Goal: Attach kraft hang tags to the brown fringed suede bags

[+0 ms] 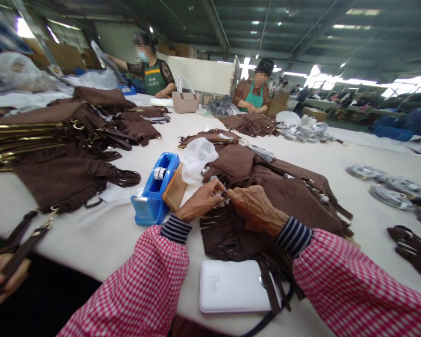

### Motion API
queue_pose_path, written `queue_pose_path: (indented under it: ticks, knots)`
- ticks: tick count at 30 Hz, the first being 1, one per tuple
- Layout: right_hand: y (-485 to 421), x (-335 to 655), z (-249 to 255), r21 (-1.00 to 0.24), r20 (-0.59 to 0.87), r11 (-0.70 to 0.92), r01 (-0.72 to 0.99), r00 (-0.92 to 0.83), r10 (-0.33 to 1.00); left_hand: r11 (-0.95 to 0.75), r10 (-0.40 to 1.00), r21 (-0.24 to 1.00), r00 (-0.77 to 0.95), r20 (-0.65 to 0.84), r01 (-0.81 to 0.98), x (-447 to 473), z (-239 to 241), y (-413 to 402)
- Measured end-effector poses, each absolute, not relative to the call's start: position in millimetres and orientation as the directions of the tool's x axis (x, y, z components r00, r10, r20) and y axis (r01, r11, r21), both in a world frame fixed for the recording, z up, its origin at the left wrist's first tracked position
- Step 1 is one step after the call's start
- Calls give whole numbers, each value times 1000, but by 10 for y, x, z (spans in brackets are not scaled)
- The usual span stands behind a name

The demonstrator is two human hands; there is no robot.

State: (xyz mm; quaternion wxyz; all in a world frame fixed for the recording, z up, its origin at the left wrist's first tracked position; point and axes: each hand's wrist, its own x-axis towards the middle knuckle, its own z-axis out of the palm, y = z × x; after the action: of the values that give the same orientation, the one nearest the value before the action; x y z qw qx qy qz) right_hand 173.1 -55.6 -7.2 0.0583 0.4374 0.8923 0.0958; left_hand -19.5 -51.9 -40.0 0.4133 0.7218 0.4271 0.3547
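The bare left hand and bare right hand nearly meet, fingers bent around something too small to make out; whether either grasps it, I cannot tell. Directly beneath them lies a soft brown fringed bag, with a blue plastic tape dispenser to their left and a white rectangular device nearer the wearer

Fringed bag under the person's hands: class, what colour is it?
The fringed bag is dark brown, seen best in the head view.
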Motion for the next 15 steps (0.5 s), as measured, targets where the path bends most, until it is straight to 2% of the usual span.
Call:
queue_pose_path:
  ticks: [2,5,11,13,15]
  knots:
    - [-565,1700,-55,203,-6,566,799,-577,817,-251,907,914,406,107,319,-208,-379,-512]
    - [-566,1651,-23,175,10,533,828,-543,840,-282,870,910,481,108,305,-225,-385,-487]
    - [-535,1706,-53,136,38,555,821,-564,825,-228,860,937,506,68,263,-227,-527,-422]
    - [-527,1760,-70,95,62,561,822,-567,821,-210,865,950,497,71,230,-224,-570,-403]
    - [-530,1811,-69,-11,90,568,823,-565,820,-191,875,959,479,70,209,-223,-590,-396]
